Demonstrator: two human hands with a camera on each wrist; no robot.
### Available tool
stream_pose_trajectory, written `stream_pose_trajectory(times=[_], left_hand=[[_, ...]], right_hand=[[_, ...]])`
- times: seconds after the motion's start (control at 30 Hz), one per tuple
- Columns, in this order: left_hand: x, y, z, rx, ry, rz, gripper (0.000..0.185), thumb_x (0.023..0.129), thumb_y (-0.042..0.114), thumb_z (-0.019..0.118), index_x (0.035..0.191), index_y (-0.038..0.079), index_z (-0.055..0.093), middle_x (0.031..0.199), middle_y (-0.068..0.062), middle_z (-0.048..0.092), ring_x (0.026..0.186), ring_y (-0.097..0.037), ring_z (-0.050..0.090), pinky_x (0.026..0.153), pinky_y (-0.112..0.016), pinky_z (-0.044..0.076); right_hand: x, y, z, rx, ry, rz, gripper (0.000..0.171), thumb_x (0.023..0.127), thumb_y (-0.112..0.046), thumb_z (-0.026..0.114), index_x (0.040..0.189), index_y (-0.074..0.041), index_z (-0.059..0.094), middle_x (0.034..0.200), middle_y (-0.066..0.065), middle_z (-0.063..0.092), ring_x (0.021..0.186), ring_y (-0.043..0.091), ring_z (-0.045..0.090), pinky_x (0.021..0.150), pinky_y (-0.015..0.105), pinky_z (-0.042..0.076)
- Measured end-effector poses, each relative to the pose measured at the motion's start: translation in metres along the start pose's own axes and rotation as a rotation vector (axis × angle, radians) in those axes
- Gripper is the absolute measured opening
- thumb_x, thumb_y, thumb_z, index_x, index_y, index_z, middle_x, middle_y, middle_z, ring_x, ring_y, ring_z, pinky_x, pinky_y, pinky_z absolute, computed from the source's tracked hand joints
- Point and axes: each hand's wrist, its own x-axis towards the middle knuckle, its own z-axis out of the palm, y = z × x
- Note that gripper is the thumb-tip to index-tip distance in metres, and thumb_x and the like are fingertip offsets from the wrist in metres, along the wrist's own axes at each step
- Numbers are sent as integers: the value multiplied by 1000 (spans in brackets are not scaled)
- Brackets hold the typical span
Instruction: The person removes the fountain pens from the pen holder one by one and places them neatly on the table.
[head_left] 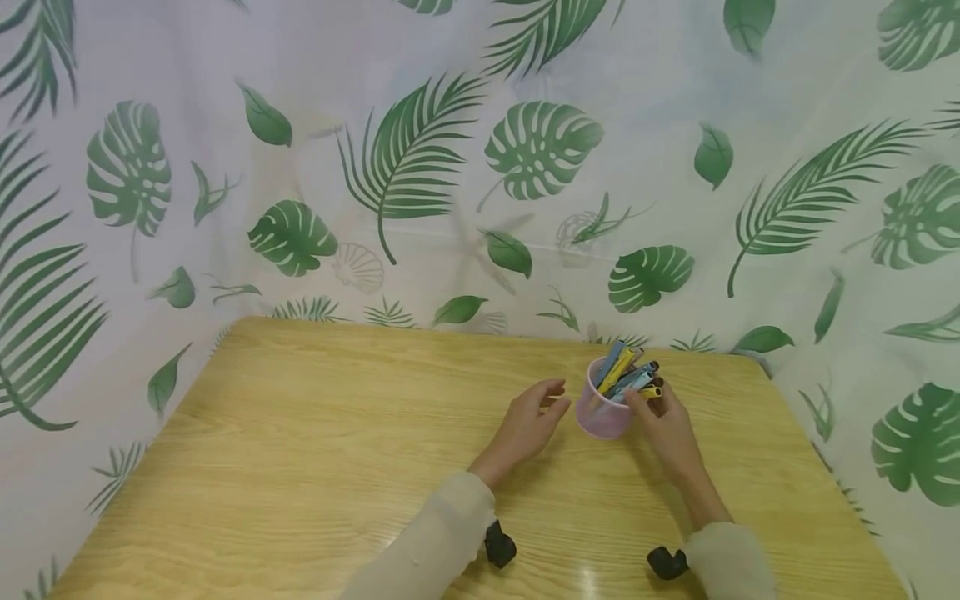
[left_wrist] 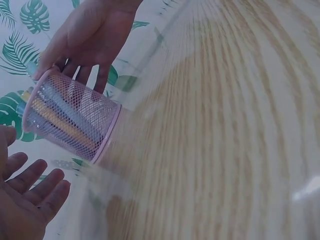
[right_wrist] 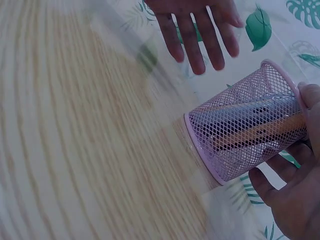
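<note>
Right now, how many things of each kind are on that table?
Cup: 1
Bunch of pens in it, too crowded to count singly: 1
Hands, left hand and right hand: 2
Total: 4

The person wears a soft, fuzzy top in pale cream, with 2 long sleeves: the left sleeve [head_left: 435, 542] ends in a loose cuff at the wrist, and the right sleeve [head_left: 727, 560] ends the same way. Beside each cuff sits 1 small black rounded device, the left wrist camera [head_left: 499, 546] and the right wrist camera [head_left: 666, 563], both glossy and dark. The left hand [head_left: 528, 421] and the right hand [head_left: 663, 425] are bare, with no rings, watch or gloves showing.
</note>
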Motion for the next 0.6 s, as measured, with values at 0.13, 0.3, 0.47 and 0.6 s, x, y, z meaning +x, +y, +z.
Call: stream_pose_trajectory(times=[0.13, 0.3, 0.47, 0.6], left_hand=[[5, 3, 6, -21, 37, -8, 46, 110, 25, 51, 147, -3, 52, 143, -19, 59, 124, -30, 63, 104, -37, 53], [9, 7, 7, -61, 72, -24, 46, 110, 29, 51, 146, 0, 54, 143, -16, 61, 125, -29, 62, 104, -38, 53], [9, 6, 3, -97, 92, -65, 50, 109, 34, 51, 145, 1, 55, 141, -16, 62, 126, -30, 62, 105, -41, 53], [9, 2, -2, -104, 80, -85, 52, 108, 36, 51, 147, 3, 54, 141, -16, 62, 128, -31, 61, 107, -42, 51]], right_hand=[[-2, -4, 9, 3, -31, 0, 65, 108, -32, 57, 162, -6, 30, 161, 20, 39, 149, 37, 35, 106, 10, 38], [-2, -9, 23, 29, -31, 7, 62, 108, -30, 58, 161, -7, 34, 158, 19, 44, 146, 34, 40, 103, 9, 39], [-3, -12, 34, 48, -43, 29, 64, 107, -32, 59, 161, -10, 34, 157, 18, 45, 145, 32, 42, 111, 23, 41], [-5, -14, 42, 82, -62, 26, 64, 108, -32, 58, 163, -15, 31, 159, 16, 43, 147, 30, 40, 118, 39, 36]])
